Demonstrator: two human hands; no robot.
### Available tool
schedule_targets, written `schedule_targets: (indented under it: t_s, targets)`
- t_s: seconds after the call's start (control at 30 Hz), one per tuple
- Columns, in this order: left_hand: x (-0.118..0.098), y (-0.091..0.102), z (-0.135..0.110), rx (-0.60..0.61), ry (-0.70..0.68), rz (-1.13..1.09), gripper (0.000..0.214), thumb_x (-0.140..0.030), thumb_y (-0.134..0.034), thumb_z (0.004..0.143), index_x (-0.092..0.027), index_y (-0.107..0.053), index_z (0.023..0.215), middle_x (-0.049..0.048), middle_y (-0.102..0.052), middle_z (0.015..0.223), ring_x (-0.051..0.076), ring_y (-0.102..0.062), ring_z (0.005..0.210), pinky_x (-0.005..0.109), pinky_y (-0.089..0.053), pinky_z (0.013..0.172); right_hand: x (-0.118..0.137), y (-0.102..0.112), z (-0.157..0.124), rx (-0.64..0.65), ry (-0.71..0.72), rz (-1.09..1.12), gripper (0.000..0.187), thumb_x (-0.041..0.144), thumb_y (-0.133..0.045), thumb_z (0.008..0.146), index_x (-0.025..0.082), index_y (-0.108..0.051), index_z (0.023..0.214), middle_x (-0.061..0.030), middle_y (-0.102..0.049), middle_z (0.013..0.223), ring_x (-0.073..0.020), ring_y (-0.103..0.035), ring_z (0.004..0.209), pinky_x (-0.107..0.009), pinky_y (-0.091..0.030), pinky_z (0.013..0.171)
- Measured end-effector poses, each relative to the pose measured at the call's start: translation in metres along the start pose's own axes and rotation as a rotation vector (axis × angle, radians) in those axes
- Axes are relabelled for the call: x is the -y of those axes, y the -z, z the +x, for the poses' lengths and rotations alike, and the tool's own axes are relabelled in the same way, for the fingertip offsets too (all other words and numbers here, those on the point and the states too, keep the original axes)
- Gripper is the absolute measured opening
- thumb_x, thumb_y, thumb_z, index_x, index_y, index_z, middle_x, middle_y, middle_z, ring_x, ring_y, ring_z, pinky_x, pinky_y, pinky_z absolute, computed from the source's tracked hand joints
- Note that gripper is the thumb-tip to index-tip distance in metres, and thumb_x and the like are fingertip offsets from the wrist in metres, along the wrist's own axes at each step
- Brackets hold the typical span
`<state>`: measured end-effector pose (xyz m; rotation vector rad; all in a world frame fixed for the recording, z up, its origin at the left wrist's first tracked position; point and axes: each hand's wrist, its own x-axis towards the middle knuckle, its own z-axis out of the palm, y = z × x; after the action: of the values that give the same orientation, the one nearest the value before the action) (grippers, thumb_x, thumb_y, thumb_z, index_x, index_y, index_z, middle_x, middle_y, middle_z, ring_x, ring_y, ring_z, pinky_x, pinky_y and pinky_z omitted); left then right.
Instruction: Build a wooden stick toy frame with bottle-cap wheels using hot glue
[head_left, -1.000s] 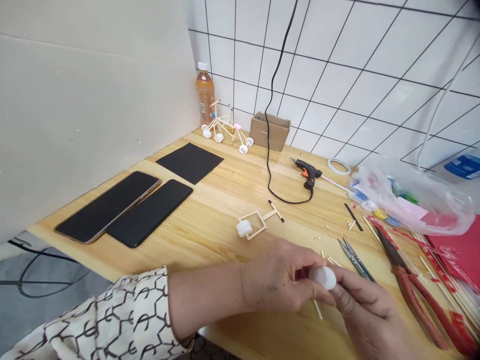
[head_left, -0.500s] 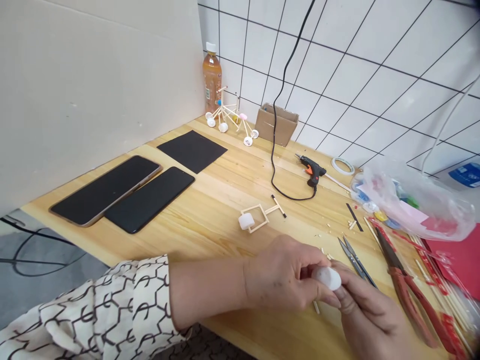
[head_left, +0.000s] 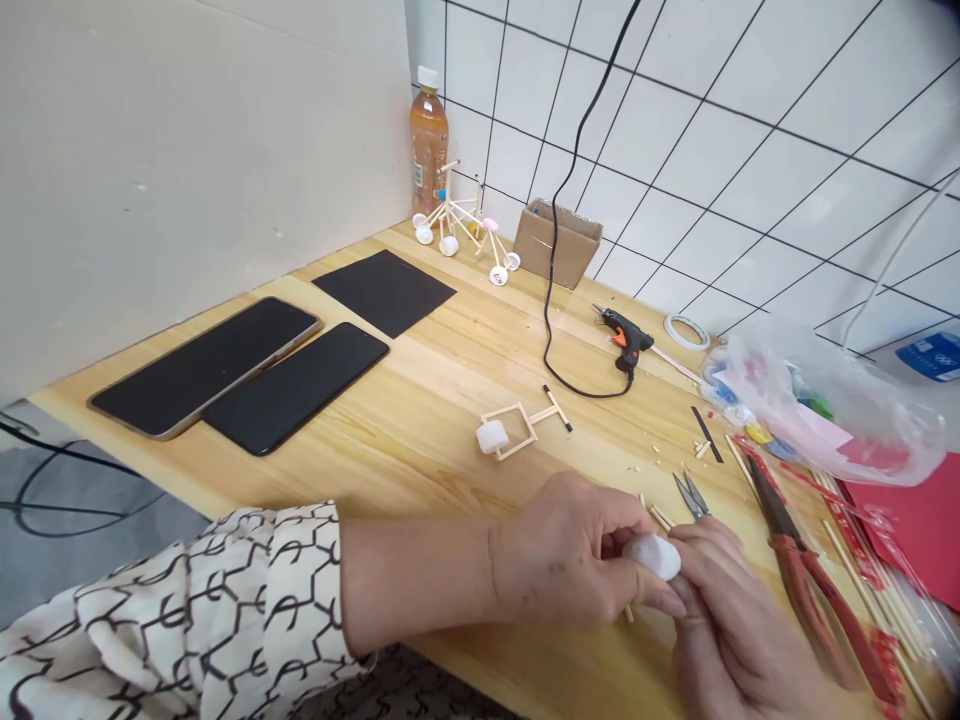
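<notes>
We hold the white cap point(head_left: 654, 555) just above the near edge of the table point(head_left: 420, 400), pinched between both hands: the left hand point(head_left: 570, 560) closes on it from the left and the right hand point(head_left: 727, 620) from below and the right, fingertips meeting around it. A thin wooden stick point(head_left: 628, 613) shows just beneath the hands. Whether it is joined to the cap we cannot tell. The step in hand looks to us like working this cap as a wheel. Any further move calls for a steady pinch and the stick kept square to the cap. Small snips point(head_left: 694, 495) lie just beyond our fingers, with red-handled pliers point(head_left: 810, 580) to the right. Farther off are a square stick frame point(head_left: 510, 432) with its own cap and the glue gun point(head_left: 624, 340).
</notes>
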<state>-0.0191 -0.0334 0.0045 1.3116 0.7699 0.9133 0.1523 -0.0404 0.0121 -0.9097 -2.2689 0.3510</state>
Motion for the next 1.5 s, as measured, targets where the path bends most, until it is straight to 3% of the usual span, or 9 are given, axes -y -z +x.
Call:
schedule_targets:
  t_s: [0.2, 0.5, 0.6, 0.73, 0.83, 0.97, 1.07, 1.2, 1.5]
  targets:
    - [-0.001, 0.008, 0.000, 0.014, -0.284, 0.303, 0.019, -0.018, -0.063, 0.071, -0.013, -0.049, 0.058, -0.0045, -0.045, 0.055, 0.005, -0.036, 0.051, 0.017, -0.028, 0.046, 0.001, -0.006, -0.008, 0.039, -0.305, 0.457, 0.025, 0.017, -0.051, 0.085, 0.029, -0.062, 0.104, -0.0025, -0.064, 0.080, -0.0191, -0.061, 0.069, -0.033, -0.050, 0.063]
    - [0.001, 0.002, -0.001, -0.019, -0.134, 0.234, 0.018, -0.021, -0.069, 0.069, -0.014, -0.053, 0.065, -0.0072, -0.043, 0.053, 0.005, -0.038, 0.049, 0.016, -0.030, 0.046, 0.009, 0.004, 0.005, 0.013, 0.013, -0.092, 0.023, 0.008, -0.047, 0.077, 0.020, -0.066, 0.082, -0.0033, -0.054, 0.064, -0.0186, -0.054, 0.063, -0.033, -0.046, 0.056]
    - [0.001, 0.004, -0.002, -0.037, -0.243, 0.401, 0.023, -0.025, -0.064, 0.074, -0.015, -0.048, 0.061, -0.0055, -0.044, 0.054, 0.007, -0.039, 0.050, 0.019, -0.031, 0.048, 0.006, 0.000, 0.001, -0.044, -0.157, 0.155, 0.023, 0.013, -0.053, 0.080, 0.025, -0.067, 0.095, -0.0028, -0.063, 0.073, -0.0191, -0.060, 0.068, -0.033, -0.049, 0.063]
    - [0.003, 0.006, -0.002, -0.020, -0.378, 0.600, 0.020, -0.028, -0.052, 0.083, -0.015, -0.051, 0.069, 0.0011, -0.054, 0.063, 0.012, -0.047, 0.059, 0.023, -0.035, 0.055, -0.002, -0.006, -0.007, 0.042, -0.428, 0.599, 0.026, 0.021, -0.056, 0.083, 0.032, -0.066, 0.104, -0.0023, -0.071, 0.083, -0.0216, -0.066, 0.072, -0.032, -0.052, 0.059]
    - [0.002, 0.006, -0.003, -0.017, -0.378, 0.642, 0.022, -0.031, -0.050, 0.084, -0.015, -0.051, 0.069, 0.0025, -0.056, 0.064, 0.013, -0.048, 0.060, 0.024, -0.035, 0.055, -0.005, -0.006, -0.009, 0.013, -0.414, 0.597, 0.026, 0.020, -0.058, 0.082, 0.032, -0.067, 0.104, -0.0030, -0.071, 0.085, -0.0223, -0.066, 0.074, -0.034, -0.052, 0.062]
    - [0.001, 0.006, 0.000, -0.025, -0.255, 0.480, 0.023, -0.030, -0.056, 0.080, -0.016, -0.047, 0.063, -0.0019, -0.048, 0.058, 0.010, -0.040, 0.053, 0.022, -0.031, 0.052, -0.005, -0.004, -0.002, -0.029, -0.168, 0.231, 0.027, 0.012, -0.055, 0.080, 0.026, -0.065, 0.101, -0.0041, -0.067, 0.086, -0.0206, -0.061, 0.076, -0.036, -0.048, 0.068]
    - [0.004, 0.009, 0.008, 0.009, -0.101, 0.154, 0.017, -0.026, -0.059, 0.076, -0.014, -0.052, 0.066, -0.0030, -0.047, 0.059, 0.009, -0.041, 0.055, 0.021, -0.035, 0.054, -0.007, -0.002, 0.007, -0.039, -0.014, 0.024, 0.025, 0.008, -0.054, 0.079, 0.023, -0.062, 0.097, -0.0033, -0.063, 0.077, -0.0189, -0.058, 0.071, -0.035, -0.045, 0.066]
    - [0.011, 0.015, 0.020, 0.076, 0.107, -0.370, 0.017, -0.028, -0.062, 0.076, -0.011, -0.062, 0.080, 0.0023, -0.059, 0.073, 0.010, -0.053, 0.066, 0.027, -0.045, 0.070, -0.009, 0.001, 0.010, -0.051, -0.026, -0.082, 0.014, 0.009, -0.053, 0.080, 0.019, -0.058, 0.089, -0.0031, -0.058, 0.073, -0.0169, -0.055, 0.068, -0.033, -0.044, 0.063]
    - [0.013, 0.021, 0.026, 0.137, 0.343, -0.626, 0.035, -0.030, -0.072, 0.070, -0.011, -0.069, 0.099, 0.0096, -0.070, 0.084, 0.016, -0.065, 0.071, 0.029, -0.050, 0.069, -0.012, 0.003, 0.003, -0.090, -0.046, -0.162, 0.016, 0.005, -0.044, 0.082, 0.018, -0.052, 0.084, -0.0005, -0.052, 0.066, -0.0150, -0.045, 0.062, -0.035, -0.035, 0.063]
